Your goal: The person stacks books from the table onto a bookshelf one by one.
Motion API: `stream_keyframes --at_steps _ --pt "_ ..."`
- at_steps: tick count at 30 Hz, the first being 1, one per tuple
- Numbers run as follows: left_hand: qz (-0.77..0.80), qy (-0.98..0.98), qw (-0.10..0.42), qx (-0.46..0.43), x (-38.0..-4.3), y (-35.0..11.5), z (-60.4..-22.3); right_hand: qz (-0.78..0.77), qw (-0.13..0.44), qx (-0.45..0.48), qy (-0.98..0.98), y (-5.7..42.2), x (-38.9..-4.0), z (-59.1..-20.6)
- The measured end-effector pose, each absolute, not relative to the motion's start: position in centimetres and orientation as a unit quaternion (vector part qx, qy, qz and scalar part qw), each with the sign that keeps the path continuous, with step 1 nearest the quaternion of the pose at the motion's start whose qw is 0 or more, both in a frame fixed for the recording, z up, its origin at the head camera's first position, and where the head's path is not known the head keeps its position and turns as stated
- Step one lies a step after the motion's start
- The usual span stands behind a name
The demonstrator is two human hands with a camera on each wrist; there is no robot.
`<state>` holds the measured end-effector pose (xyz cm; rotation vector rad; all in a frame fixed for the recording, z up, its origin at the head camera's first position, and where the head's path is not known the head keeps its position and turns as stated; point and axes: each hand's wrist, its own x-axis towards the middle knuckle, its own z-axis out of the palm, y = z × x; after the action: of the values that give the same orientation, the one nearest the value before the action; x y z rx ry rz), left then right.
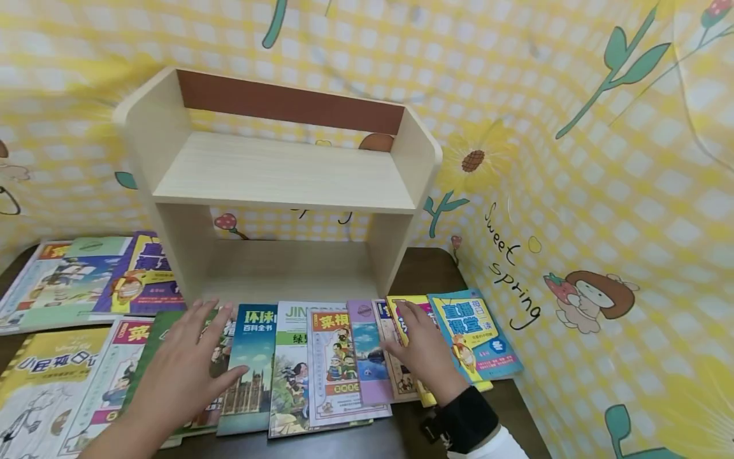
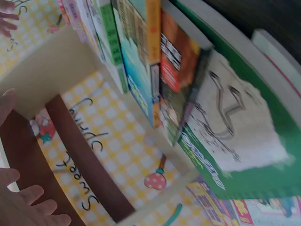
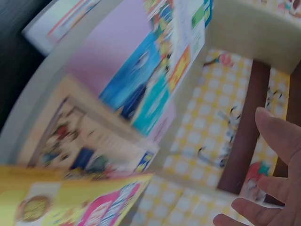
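The row of books lies overlapping, covers up, on the dark surface, each long axis running roughly toward the shelf unit beyond. The castle-cover book is nearer my left hand, beside its thumb; the blue book, at the right end, lies just right of my right hand. The fingers of both hands are spread, gripping nothing; the wrist views show them apart from the covers.
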<state>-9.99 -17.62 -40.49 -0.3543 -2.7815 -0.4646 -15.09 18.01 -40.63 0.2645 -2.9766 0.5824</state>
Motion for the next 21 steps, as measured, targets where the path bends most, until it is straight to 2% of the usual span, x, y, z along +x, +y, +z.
stream_keyframes --at_steps 10,21 --pt "-0.187 -0.949 0.19 -0.167 -10.2 -14.8 -41.2 0.218 0.02 -0.06 -0.974 23.2 -16.9 -41.9" --pt "-0.187 -0.946 0.185 -0.191 -10.5 -12.4 -42.4 0.228 -0.019 -0.153 -0.961 32.0 -18.0 -44.8"
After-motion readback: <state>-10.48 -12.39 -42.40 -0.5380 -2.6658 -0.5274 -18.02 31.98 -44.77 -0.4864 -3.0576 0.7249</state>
